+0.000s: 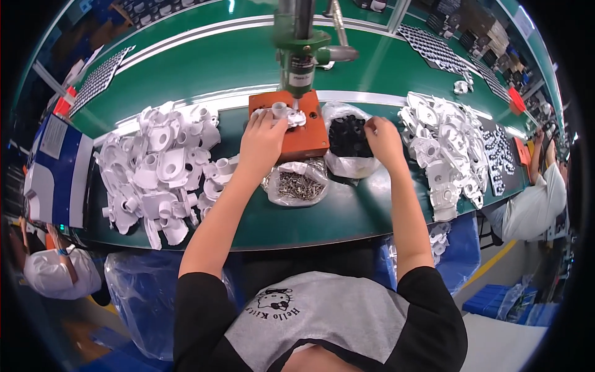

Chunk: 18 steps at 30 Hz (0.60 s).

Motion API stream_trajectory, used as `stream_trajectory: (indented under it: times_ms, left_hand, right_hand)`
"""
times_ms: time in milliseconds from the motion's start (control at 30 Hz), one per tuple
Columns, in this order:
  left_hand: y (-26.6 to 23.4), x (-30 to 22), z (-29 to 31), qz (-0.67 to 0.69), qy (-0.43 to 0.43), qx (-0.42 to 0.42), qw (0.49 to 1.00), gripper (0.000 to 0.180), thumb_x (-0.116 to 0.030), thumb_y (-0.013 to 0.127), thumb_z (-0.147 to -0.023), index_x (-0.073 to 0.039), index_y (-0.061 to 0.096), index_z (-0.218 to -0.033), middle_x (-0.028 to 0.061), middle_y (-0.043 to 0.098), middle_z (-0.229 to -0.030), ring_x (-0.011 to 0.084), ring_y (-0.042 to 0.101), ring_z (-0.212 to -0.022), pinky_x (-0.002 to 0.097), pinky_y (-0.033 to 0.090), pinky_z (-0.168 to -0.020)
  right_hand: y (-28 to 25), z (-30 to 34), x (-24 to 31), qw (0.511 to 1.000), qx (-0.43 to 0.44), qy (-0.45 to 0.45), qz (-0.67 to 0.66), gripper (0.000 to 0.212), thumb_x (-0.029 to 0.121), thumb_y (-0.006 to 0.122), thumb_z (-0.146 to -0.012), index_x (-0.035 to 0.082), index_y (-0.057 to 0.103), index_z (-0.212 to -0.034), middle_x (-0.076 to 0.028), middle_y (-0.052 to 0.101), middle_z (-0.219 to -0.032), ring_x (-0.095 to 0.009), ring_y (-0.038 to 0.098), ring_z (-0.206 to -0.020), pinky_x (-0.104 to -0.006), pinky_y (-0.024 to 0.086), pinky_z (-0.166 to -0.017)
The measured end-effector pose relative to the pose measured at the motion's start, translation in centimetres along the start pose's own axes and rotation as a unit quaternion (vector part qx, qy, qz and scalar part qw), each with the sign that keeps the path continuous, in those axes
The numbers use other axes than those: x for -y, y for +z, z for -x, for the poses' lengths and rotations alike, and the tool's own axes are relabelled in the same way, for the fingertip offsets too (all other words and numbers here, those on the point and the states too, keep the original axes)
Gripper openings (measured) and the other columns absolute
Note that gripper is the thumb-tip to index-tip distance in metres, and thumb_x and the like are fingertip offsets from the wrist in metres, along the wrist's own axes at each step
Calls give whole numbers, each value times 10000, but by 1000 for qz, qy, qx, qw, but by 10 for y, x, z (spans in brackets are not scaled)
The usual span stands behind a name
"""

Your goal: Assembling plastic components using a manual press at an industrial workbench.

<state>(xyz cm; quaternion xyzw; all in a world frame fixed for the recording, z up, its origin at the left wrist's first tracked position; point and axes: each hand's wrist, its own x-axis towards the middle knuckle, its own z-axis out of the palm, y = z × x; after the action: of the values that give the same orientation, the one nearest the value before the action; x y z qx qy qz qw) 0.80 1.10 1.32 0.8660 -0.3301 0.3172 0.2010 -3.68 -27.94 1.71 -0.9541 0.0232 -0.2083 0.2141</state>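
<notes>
My left hand (263, 139) rests on a white plastic part (294, 118), its fingers pressing the part onto an orange fixture block (304, 144). Right above that part stands the tip of a green upright screwdriving machine (300, 68). My right hand (385, 141) is at the right side of a clear bag of small black parts (348, 135), with its fingertips bent together among them. Whatever those fingertips pinch is hidden. In front of the block sits an open plastic bag of metal screws (300, 187).
White plastic housings are heaped at left (162, 167) and right (441, 149) on the green bench (347, 220). A blue-and-white box-shaped machine (57, 167) stands far left. Blue bins (462, 254) flank me below the bench edge. Co-workers sit at both sides.
</notes>
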Motion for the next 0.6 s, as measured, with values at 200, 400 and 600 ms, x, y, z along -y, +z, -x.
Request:
stream_trajectory:
  times_ms: [200,400,600]
  left_hand:
    - [2,3,5,3,-7,-3,1000,109,-57,544,-813,-9,575,-906,252,572,-1099,408,515,-1130,480,381,-1010]
    - [9,0,7,50,-16,17,999,118,-55,546,-807,12,557,-903,259,576,-1106,407,523,-1125,481,388,-1002]
    - [5,-3,10,47,-29,20,998,132,-79,565,-799,19,559,-887,255,588,-1096,389,547,-1099,474,403,-992]
  right_hand:
    - [-14,-4,37,993,17,-12,-120,107,82,606,-808,-10,617,-861,-141,593,-825,-310,582,-786,-372,467,-716]
    - [0,-16,56,975,5,-45,-219,137,92,597,-857,-37,600,-902,-86,575,-905,-155,557,-732,-273,439,-649]
    - [47,-38,88,954,31,-129,-270,187,132,629,-829,-44,614,-888,-149,572,-1052,-301,556,-977,-366,447,-852]
